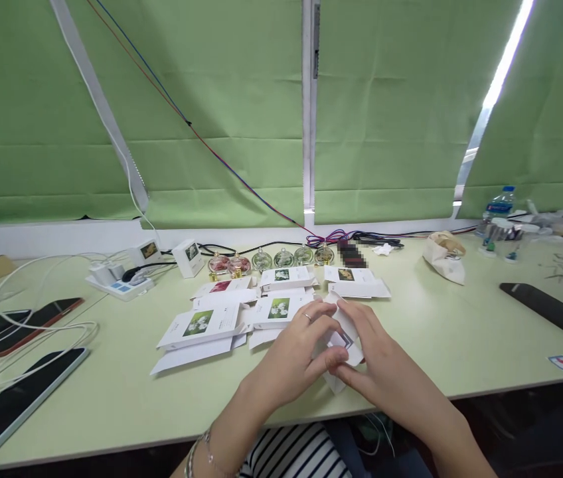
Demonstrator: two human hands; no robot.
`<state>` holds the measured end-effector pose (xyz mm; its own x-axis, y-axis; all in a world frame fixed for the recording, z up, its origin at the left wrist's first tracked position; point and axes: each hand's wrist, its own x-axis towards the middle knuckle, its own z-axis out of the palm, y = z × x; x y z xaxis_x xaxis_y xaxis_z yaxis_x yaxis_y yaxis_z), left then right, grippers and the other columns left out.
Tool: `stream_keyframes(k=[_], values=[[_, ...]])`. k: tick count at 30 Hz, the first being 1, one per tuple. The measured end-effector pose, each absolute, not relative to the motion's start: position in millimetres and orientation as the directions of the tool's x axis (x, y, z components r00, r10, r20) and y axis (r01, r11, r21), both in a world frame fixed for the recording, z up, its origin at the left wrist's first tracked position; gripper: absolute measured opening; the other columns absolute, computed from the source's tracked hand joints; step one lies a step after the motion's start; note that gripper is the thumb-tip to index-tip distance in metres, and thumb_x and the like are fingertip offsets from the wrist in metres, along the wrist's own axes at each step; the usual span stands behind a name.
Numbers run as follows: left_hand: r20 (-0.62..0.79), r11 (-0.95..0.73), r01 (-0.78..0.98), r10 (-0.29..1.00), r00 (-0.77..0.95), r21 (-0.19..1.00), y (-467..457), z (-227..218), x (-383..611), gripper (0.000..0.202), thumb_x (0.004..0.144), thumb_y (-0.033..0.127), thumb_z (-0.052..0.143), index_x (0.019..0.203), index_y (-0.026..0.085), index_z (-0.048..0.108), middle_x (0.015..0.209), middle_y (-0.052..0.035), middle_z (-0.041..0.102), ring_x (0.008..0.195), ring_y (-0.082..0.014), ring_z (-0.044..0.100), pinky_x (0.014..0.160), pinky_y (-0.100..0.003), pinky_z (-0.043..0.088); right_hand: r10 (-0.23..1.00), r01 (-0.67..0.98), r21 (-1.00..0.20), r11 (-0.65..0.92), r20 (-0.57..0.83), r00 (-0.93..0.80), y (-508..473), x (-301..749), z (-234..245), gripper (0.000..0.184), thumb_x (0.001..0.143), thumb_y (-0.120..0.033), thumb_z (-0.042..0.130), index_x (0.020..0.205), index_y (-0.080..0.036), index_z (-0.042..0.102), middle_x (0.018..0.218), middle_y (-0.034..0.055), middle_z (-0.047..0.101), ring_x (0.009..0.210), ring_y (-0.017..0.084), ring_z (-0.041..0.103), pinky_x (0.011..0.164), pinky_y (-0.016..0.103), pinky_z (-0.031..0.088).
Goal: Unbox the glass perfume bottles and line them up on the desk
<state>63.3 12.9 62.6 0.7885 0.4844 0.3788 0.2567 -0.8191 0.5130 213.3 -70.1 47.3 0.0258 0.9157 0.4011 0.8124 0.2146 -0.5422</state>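
Note:
Both hands meet near the table's front edge around a small white folded carton (345, 335). My left hand (295, 355) wears a ring and curls its fingers over the carton's left side. My right hand (381, 362) grips the carton from the right, fingers wrapped along its top flap. Just beyond the hands lie several flat white cartons (202, 325) printed with flower pictures. Behind those stands a row of small round glass bottles (261, 260).
Phones (17, 325) and a tablet (12, 405) with white cables lie at the left, near a power strip (119, 285). Two small white boxes (188, 257) stand behind. At the right are a crumpled paper bag (443, 259), a dark phone (550, 311) and a water bottle (498, 206).

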Motion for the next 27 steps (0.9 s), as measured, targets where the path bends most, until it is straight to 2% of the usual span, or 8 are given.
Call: stream_keyframes(k=[5, 11, 13, 16, 18, 22, 24, 27], values=[[0.42, -0.764, 0.194, 0.525, 0.74, 0.615, 18.4, 49.1, 63.6, 0.017, 0.081, 0.032, 0.057, 0.093, 0.022, 0.051, 0.127, -0.008, 0.044, 0.123, -0.0231, 0.039, 0.1, -0.039, 0.036, 0.924, 0.792, -0.573, 0.214, 0.382, 0.027, -68.5, 217.9, 44.5, 0.065, 0.08, -0.026, 0.052, 0.135, -0.03, 0.019, 0.136, 0.0071, 0.034, 0.122, 0.023, 0.043, 0.092, 0.039, 0.048], [0.463, -0.791, 0.158, 0.493, 0.737, 0.591, 21.7, 42.4, 75.5, 0.009, 0.082, 0.022, 0.053, 0.09, 0.022, 0.049, 0.126, -0.0083, 0.043, 0.126, -0.0223, 0.036, 0.101, -0.037, 0.037, 0.919, 0.789, -0.588, 0.181, 0.387, 0.078, -69.1, 227.7, 44.7, 0.059, 0.082, -0.023, 0.049, 0.134, -0.03, 0.022, 0.13, 0.0075, 0.039, 0.111, 0.022, 0.05, 0.082, 0.037, 0.053], [0.478, -0.812, 0.143, 0.465, 0.745, 0.566, 20.3, 43.6, 78.7, 0.015, 0.083, 0.025, 0.051, 0.098, 0.023, 0.049, 0.133, -0.0081, 0.039, 0.131, -0.0222, 0.03, 0.105, -0.037, 0.033, 0.904, 0.809, -0.562, 0.169, 0.416, 0.1, -70.4, 230.7, 45.4, 0.056, 0.083, -0.024, 0.048, 0.134, -0.029, 0.024, 0.128, 0.0084, 0.041, 0.111, 0.023, 0.051, 0.079, 0.037, 0.053], [0.514, -0.847, 0.163, 0.448, 0.731, 0.506, 19.8, 48.9, 73.4, 0.036, 0.085, 0.033, 0.051, 0.118, 0.023, 0.042, 0.143, -0.0075, 0.028, 0.135, -0.0207, 0.021, 0.11, -0.034, 0.025, 0.887, 0.85, -0.503, 0.155, 0.449, 0.104, -72.7, 236.2, 43.6, 0.057, 0.083, -0.027, 0.048, 0.135, -0.03, 0.024, 0.13, 0.0091, 0.04, 0.109, 0.025, 0.052, 0.074, 0.037, 0.055], [0.557, -0.863, 0.217, 0.467, 0.686, 0.457, 25.3, 54.7, 61.5, 0.044, 0.085, 0.036, 0.051, 0.124, 0.022, 0.037, 0.143, -0.0081, 0.029, 0.135, -0.0204, 0.02, 0.111, -0.035, 0.023, 0.879, 0.881, -0.449, 0.149, 0.468, 0.09, -73.6, 240.7, 40.2, 0.059, 0.081, -0.03, 0.051, 0.134, -0.03, 0.025, 0.132, 0.0092, 0.039, 0.106, 0.025, 0.055, 0.073, 0.037, 0.055], [0.633, -0.809, 0.416, 0.585, 0.507, 0.415, 67.5, 73.6, 21.8, 0.038, 0.087, 0.035, 0.045, 0.122, 0.021, 0.04, 0.133, -0.0089, 0.043, 0.13, -0.0223, 0.032, 0.107, -0.039, 0.027, 0.855, 0.929, -0.352, 0.114, 0.511, 0.089, -74.3, 246.9, 36.5, 0.058, 0.081, -0.04, 0.052, 0.133, -0.03, 0.029, 0.138, 0.01, 0.034, 0.103, 0.026, 0.057, 0.07, 0.037, 0.056], [0.608, -0.694, 0.559, 0.7, 0.375, 0.454, 105.9, 84.1, -2.2, 0.037, 0.089, 0.036, 0.041, 0.122, 0.019, 0.042, 0.128, -0.009, 0.048, 0.12, -0.022, 0.044, 0.101, -0.037, 0.036, 0.821, 0.945, -0.3, 0.127, 0.566, 0.07, -75.4, 246.6, 40.2, 0.057, 0.082, -0.043, 0.05, 0.133, -0.028, 0.03, 0.14, 0.01, 0.033, 0.111, 0.029, 0.052, 0.074, 0.039, 0.055], [0.455, -0.384, 0.825, 0.872, 0.177, 0.415, 172.3, 92.7, -36.5, 0.041, 0.089, 0.033, 0.036, 0.126, 0.016, 0.037, 0.131, -0.0089, 0.048, 0.118, -0.0185, 0.048, 0.095, -0.029, 0.041, 0.711, 0.963, -0.207, 0.174, 0.702, 0.023, -80.2, 241.6, 50.4, 0.055, 0.082, -0.044, 0.049, 0.132, -0.024, 0.034, 0.139, 0.0102, 0.034, 0.122, 0.031, 0.042, 0.083, 0.042, 0.051]])
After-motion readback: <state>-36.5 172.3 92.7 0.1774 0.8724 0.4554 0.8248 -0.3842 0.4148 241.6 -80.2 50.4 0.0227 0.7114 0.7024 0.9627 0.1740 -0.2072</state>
